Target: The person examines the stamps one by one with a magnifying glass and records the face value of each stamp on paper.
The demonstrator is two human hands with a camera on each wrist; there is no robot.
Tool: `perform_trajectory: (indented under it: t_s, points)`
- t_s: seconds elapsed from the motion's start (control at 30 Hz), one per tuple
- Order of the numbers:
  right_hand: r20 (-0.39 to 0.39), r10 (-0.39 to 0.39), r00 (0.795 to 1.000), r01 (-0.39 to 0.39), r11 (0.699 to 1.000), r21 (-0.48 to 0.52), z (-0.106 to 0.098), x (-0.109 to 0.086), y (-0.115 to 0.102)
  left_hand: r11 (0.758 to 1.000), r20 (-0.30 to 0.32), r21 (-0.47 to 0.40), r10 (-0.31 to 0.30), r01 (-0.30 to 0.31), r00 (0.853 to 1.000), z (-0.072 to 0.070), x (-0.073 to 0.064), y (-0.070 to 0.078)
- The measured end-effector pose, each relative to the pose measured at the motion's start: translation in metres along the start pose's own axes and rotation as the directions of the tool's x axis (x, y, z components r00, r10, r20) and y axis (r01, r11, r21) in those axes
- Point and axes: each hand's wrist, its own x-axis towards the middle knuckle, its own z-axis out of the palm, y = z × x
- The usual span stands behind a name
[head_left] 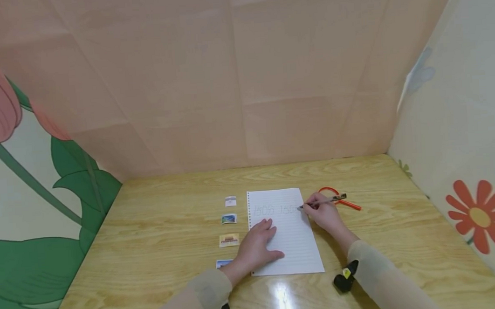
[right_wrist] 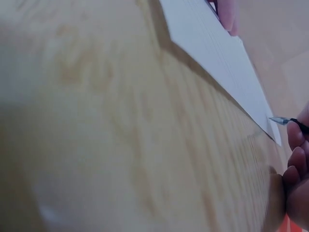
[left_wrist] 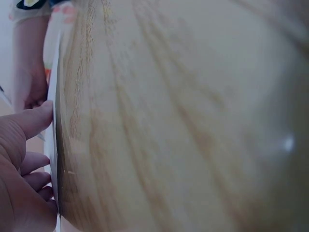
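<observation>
A lined sheet of paper (head_left: 290, 245) with holes down its left edge lies on the table. Faint handwritten characters, seemingly numbers, run along its upper part. My left hand (head_left: 258, 245) rests on the sheet's left side with fingers spread; the left wrist view shows its thumb (left_wrist: 36, 118) along the paper. My right hand (head_left: 324, 213) pinches a pen (head_left: 327, 200) at the sheet's upper right edge. In the right wrist view the pen's metal tip (right_wrist: 278, 120) is close to the paper; whether it touches I cannot tell.
Left of the paper, small picture cards stand in a column: a pale one (head_left: 231, 201), a blue-green one (head_left: 229, 218), a yellow one (head_left: 228, 240), and a blue one (head_left: 224, 263) partly behind my left wrist. A red looped object (head_left: 351, 206) lies beyond my right hand.
</observation>
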Motion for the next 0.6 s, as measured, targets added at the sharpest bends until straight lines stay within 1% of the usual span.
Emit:
perform_trajectory:
  t_s: [0.23,0.47,0.6]
  points:
    - [0.038,-0.001,0.999,0.001,1.0,-0.003,-0.0019,-0.0035,0.0011,1.0,-0.002,-0.007,0.005,-0.005,1.0,-0.0001,-0.0009,-0.001]
    - [-0.009,-0.05,0.999,0.049,0.998,-0.033,-0.007,-0.0061,0.0047,1.0,-0.001,0.0,0.009,-0.009,1.0,0.0005,-0.0008,-0.0011]
    - [-0.017,-0.06,0.998,0.06,0.998,-0.028,-0.0084,-0.0059,0.0057,1.0,-0.008,0.009,0.019,-0.019,1.0,0.0002,-0.0013,-0.0005]
